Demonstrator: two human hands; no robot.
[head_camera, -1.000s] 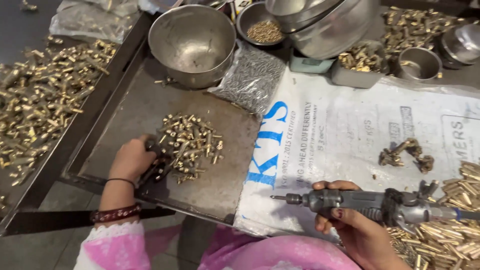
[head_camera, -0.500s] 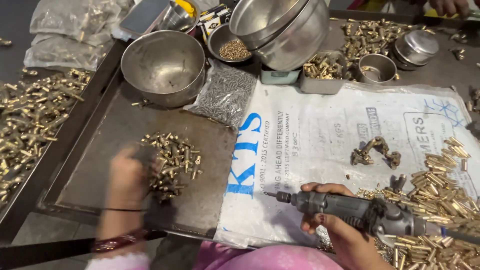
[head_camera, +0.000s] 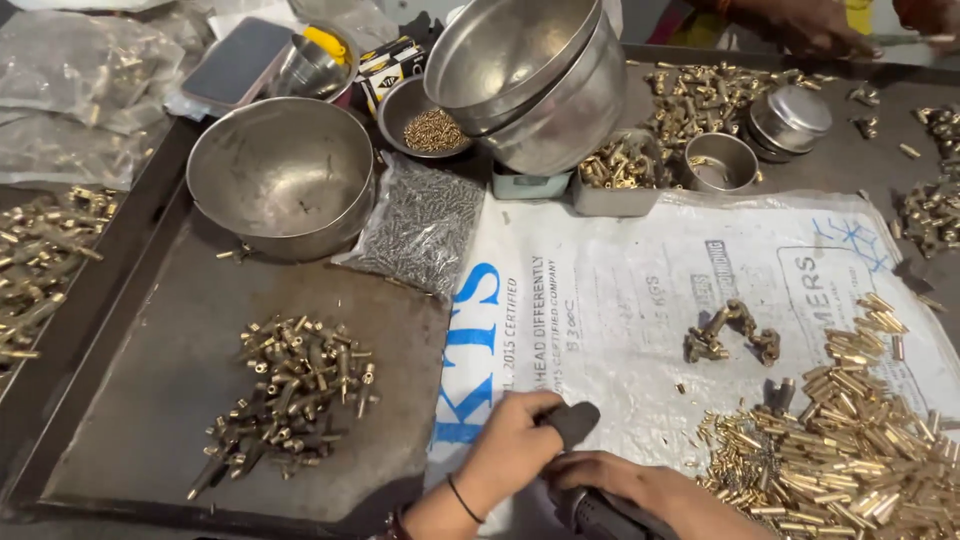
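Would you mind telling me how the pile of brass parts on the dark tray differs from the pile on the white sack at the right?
The tray pile is smaller, with stubby, darker fittings; the sack pile is larger, with slim, brighter pins spreading to the picture's edge. Both are loose brass heaps, neither touched by a hand.

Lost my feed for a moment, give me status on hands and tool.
Left hand and right hand both closed on the dark power tool, low over the white sack. Brass pile on tray untouched. Nothing blocking.

Small assembly workshop: heaps of brass fittings (head_camera: 860, 450), steel bowls (head_camera: 280, 175), metal tray (head_camera: 130, 400).
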